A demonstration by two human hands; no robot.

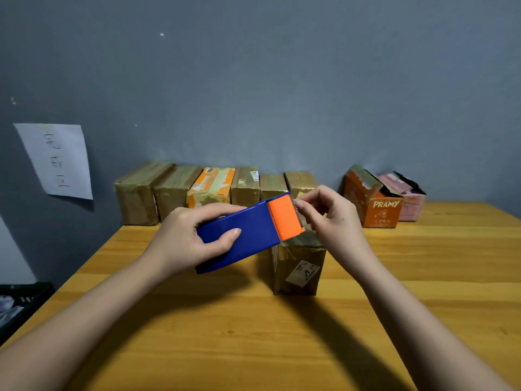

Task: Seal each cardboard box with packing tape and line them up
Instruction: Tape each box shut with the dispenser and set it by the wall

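Nine boxes (298,266), one tape dispenser (248,235), two hands (180,241).

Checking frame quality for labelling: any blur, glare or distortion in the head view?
Head view: wide-angle bend at the edges; soft overall, right hand fingers slightly blurred at the tape dispenser; mild sheen on the table; forearm shadows fall toward the camera.

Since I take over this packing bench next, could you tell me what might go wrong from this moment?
1. The right hand has its fingertips right at the toothed cutter of the tape dispenser; a slip could nick them.
2. The box being sealed stands tall and narrow on the table with neither hand steadying it, so pulling tape across it may tip it.
3. The left hand holds the dispenser in the air; the tape may go on crooked.
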